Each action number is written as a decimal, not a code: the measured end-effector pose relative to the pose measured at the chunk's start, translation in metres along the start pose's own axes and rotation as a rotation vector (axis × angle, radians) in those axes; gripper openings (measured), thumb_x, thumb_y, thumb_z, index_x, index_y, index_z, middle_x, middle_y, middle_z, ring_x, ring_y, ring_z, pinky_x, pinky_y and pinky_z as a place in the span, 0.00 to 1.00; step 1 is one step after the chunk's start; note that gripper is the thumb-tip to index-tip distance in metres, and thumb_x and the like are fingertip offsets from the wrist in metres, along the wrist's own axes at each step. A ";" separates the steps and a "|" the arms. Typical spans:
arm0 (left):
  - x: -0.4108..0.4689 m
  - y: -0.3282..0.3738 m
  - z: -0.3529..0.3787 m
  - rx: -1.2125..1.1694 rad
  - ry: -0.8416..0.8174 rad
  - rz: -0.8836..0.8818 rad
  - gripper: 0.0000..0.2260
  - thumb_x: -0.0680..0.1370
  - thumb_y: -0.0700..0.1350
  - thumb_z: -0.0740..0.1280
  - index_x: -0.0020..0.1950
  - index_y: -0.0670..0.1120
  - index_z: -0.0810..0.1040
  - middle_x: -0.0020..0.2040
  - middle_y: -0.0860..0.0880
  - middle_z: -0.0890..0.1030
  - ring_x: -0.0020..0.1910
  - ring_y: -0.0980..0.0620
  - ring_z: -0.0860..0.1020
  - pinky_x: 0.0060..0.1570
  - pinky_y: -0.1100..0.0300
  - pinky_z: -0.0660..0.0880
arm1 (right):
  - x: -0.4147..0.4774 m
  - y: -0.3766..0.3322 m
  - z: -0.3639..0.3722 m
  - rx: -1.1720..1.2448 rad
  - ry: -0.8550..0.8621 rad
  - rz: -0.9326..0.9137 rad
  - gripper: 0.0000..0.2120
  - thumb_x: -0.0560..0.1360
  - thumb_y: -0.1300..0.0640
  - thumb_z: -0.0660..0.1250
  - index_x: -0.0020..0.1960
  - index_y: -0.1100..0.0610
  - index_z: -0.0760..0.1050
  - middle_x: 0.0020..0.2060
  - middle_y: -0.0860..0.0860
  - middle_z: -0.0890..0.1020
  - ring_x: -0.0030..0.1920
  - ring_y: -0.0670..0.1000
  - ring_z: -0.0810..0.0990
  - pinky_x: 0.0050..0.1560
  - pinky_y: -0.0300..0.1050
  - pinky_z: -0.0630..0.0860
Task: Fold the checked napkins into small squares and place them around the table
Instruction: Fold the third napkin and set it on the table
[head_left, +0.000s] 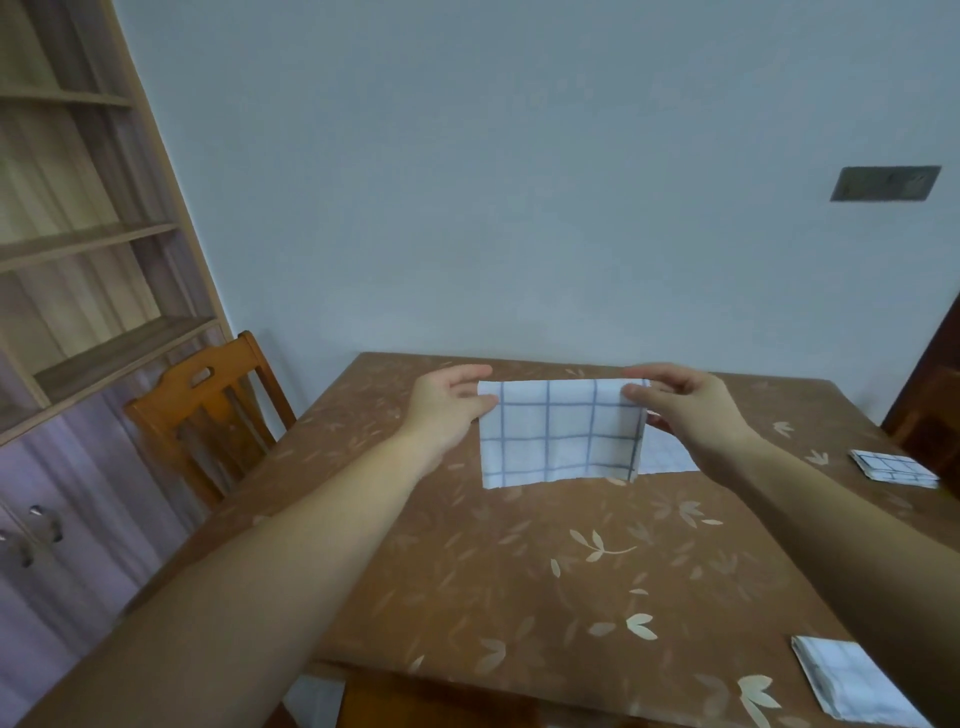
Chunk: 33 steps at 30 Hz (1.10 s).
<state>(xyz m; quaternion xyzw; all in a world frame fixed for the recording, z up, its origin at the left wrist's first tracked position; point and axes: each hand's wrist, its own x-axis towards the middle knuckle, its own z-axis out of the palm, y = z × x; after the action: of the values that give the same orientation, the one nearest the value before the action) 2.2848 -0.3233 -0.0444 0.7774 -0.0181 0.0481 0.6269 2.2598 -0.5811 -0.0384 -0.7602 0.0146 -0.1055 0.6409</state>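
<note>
Near edge, right: folded napkin (852, 680), white cloth with faint grey-blue checks, flat on the worktop (519, 582), layered edges visible at its left side, part hidden under the right forearm. Worktop covering: brown, smooth and slightly glossy, printed with pale leaf sprigs; square outline, rounded near corner.

Mid right edge: second folded napkin (893, 469), small stacked square, darker check lines, lying flat and well apart from the first.

Centre, farther back: held napkin (561, 434), white woven cloth with thin blue-grey grid, hanging as a wide rectangle, top edge stretched level, bottom edge slightly uneven and close to the worktop; contact with it cannot be told. Soft, limp texture; faint creases in lower half. Behind its right lower corner, a further patch of white checked cloth (670, 454) on the worktop; whether part of the same napkin or separate cannot be told.

Left hand (447, 410): grip pinched on upper left corner of the held napkin, thumb in front, fingers behind. Right hand (685, 410): grip pinched on upper right corner, fingertips curled over the edge. Both forearms bare.

Far left: wooden chair (208, 415), orange-brown varnish, slatted back with cut-out handle, pushed against the worktop. Beyond: pale wood shelving (78, 234), cabinet doors below with metal handles. Rear: plain pale wall (519, 182), dark rectangular plate (885, 183) at right.
</note>
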 end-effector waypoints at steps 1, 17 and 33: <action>-0.003 0.005 -0.001 0.072 0.002 0.037 0.16 0.74 0.35 0.71 0.60 0.47 0.80 0.54 0.44 0.83 0.51 0.51 0.81 0.54 0.60 0.77 | -0.002 -0.004 -0.003 -0.039 -0.013 -0.013 0.07 0.73 0.62 0.73 0.49 0.53 0.83 0.40 0.49 0.84 0.43 0.47 0.81 0.46 0.39 0.76; -0.061 0.054 0.028 0.023 0.104 0.096 0.07 0.74 0.37 0.73 0.51 0.40 0.83 0.44 0.46 0.83 0.45 0.51 0.80 0.51 0.60 0.77 | -0.041 -0.013 -0.059 -0.582 -0.034 -0.223 0.04 0.73 0.56 0.71 0.40 0.49 0.81 0.37 0.49 0.85 0.43 0.52 0.82 0.41 0.45 0.74; -0.080 0.063 0.048 0.285 -0.105 0.345 0.12 0.72 0.38 0.72 0.46 0.56 0.83 0.39 0.55 0.84 0.40 0.64 0.81 0.49 0.71 0.75 | -0.066 -0.043 0.007 -0.543 -0.269 -0.365 0.20 0.76 0.49 0.69 0.26 0.44 0.73 0.21 0.39 0.73 0.26 0.40 0.71 0.29 0.33 0.64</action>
<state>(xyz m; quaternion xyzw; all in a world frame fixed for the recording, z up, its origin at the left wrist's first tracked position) 2.2020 -0.3860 -0.0004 0.8449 -0.1763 0.1163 0.4914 2.1922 -0.5566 -0.0071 -0.9001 -0.1784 -0.1096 0.3820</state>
